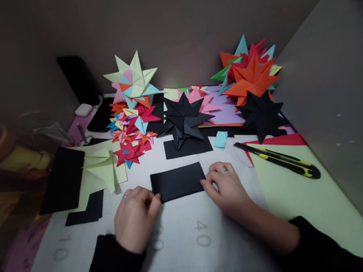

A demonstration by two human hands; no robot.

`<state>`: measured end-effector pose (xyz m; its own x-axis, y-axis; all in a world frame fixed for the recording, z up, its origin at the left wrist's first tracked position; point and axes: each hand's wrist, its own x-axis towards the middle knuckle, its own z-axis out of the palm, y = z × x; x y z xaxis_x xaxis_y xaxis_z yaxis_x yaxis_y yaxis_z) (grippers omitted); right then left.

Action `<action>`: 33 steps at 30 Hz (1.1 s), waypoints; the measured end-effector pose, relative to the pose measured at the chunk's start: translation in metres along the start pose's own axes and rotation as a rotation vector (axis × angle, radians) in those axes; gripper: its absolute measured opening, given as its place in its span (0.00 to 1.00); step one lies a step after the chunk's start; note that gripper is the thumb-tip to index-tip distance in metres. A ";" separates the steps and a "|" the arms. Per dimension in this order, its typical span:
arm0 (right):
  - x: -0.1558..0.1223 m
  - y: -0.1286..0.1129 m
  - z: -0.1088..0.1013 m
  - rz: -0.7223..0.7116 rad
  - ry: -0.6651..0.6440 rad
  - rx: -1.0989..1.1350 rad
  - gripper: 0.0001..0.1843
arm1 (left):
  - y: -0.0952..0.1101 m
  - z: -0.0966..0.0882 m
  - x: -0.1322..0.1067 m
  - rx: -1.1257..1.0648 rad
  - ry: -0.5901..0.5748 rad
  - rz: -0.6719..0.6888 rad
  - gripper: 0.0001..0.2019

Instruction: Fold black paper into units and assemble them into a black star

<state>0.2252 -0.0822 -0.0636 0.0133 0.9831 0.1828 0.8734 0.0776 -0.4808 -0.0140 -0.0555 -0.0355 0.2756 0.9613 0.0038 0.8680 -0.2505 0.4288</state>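
Note:
A black paper rectangle (179,182), apparently folded, lies in front of me between my two hands. My left hand (136,216) pinches its lower left corner between thumb and fingers. On the opposite side, my right hand (225,186) grips the right edge near the lower corner, thumb in front and fingers curled. Just behind the rectangle lies another black paper piece (187,148), with a black folded paper star (185,117) resting partly over it. A small light blue paper piece (220,139) sits beyond my right hand.
A yellow-black utility knife (279,160) lies on pale green paper (299,195) at the right. Colourful paper stars (253,77) stand at the back right, more (133,84) at the back left. Black sheets (63,181) lie left. A dark phone (79,80) leans on the wall.

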 end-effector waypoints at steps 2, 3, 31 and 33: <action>0.000 -0.001 0.000 0.008 -0.003 -0.015 0.11 | 0.001 -0.001 0.001 -0.001 -0.012 -0.005 0.13; 0.000 -0.002 0.000 0.010 -0.005 -0.026 0.11 | 0.001 -0.001 0.001 -0.004 -0.018 -0.007 0.12; -0.006 0.001 0.001 -0.040 -0.086 -0.172 0.25 | 0.008 -0.013 0.006 0.006 -0.147 -0.231 0.14; -0.006 0.001 0.001 -0.044 -0.085 -0.177 0.25 | 0.008 -0.012 0.006 0.019 -0.146 -0.224 0.14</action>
<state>0.2258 -0.0882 -0.0662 -0.0614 0.9904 0.1237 0.9443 0.0978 -0.3143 -0.0104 -0.0504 -0.0211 0.1311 0.9667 -0.2199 0.9211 -0.0368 0.3876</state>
